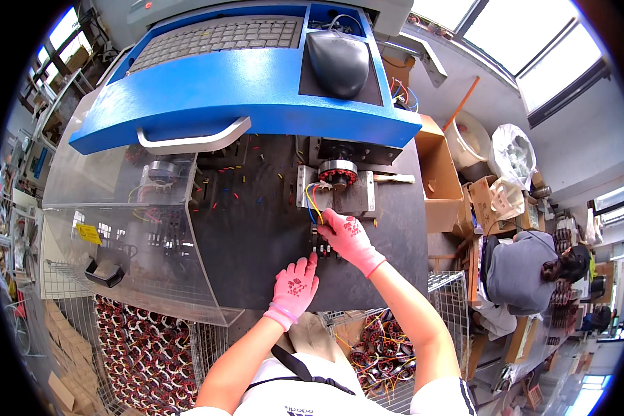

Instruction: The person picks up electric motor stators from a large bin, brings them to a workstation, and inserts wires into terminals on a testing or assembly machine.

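Both my hands wear pink gloves with dark red prints. My right hand (349, 239) pinches the red, yellow and blue wires (315, 201) that run down from a motor stator (338, 171). That ring-shaped stator, with red windings, sits on a black spindle beneath the blue shelf. Just below the right hand is a small row of terminal clips (321, 249) on the dark worktop. My left hand (297, 284) holds nothing visible, and its fingers are stretched forward with the index fingertip at the left end of the clips.
A blue machine shelf (187, 90) carries a keyboard (215, 41) and a mouse (338, 62). Left stands a clear guard (139, 243) over a second stator (163, 172). Wire scraps dot the worktop (249, 229). Below are baskets of stators (145, 353). A person (523, 274) sits at right.
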Tool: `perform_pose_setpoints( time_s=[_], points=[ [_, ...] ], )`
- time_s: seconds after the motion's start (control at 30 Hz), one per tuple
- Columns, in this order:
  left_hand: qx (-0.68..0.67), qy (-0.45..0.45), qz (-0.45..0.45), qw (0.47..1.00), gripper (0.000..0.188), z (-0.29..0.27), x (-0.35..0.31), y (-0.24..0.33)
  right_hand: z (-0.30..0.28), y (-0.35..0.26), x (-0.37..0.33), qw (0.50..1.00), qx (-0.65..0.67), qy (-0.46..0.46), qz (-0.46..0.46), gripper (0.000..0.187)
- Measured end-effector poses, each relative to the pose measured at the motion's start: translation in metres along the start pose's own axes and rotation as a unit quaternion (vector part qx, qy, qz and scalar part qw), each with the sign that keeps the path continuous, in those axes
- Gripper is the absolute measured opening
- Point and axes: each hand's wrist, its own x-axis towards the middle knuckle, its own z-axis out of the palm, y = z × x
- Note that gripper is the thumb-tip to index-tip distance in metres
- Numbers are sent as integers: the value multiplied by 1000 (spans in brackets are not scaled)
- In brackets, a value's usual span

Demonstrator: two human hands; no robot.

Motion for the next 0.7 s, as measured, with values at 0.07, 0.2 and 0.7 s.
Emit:
perform_pose_setpoints(
  time_s=[0.07, 0.2, 0.7],
  points=[
    [-9, -6, 0, 1000, 60, 0, 0, 0, 6, 4, 0, 1000, -14, 5, -14, 19],
    [-122, 53, 11, 991, 59, -6, -3, -5, 12, 2, 0, 999, -35, 9, 0, 21],
    [-320, -115, 23, 940, 42, -8, -166, -81, 118, -161, -83, 934, 268, -233, -21, 45]
  ],
)
